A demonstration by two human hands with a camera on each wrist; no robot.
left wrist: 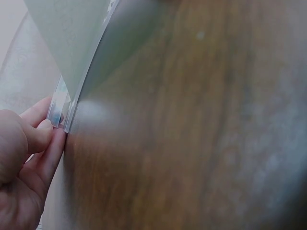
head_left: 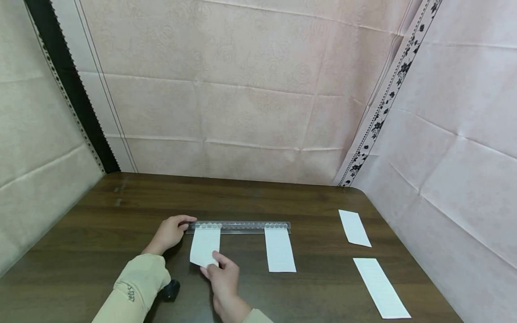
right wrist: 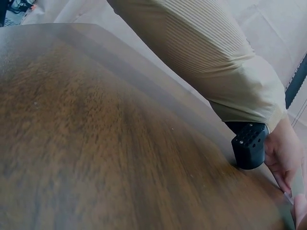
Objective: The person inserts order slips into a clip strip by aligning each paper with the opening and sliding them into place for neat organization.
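A clear plastic ticket rail (head_left: 242, 228), with a row of round pieces along it, lies across the table. My left hand (head_left: 168, 233) grips its left end; in the left wrist view, thumb and fingers of this hand (left wrist: 29, 158) pinch the rail's end (left wrist: 60, 108). One white paper slip (head_left: 205, 246) has its top edge under the rail near that end. My right hand (head_left: 226, 280) pinches this slip's lower right corner between thumb and finger. A second white slip (head_left: 280, 251) is held under the rail's right end. Only a bit of the right hand (right wrist: 301, 208) enters the right wrist view.
Two loose white slips lie on the right of the brown wooden table (head_left: 315, 291): a shorter slip (head_left: 355, 228) farther back and a longer slip (head_left: 381, 288) nearer. A black wrist camera (head_left: 170, 290) sits under the left sleeve. Pale patterned cloths (head_left: 242, 112) hang around the table.
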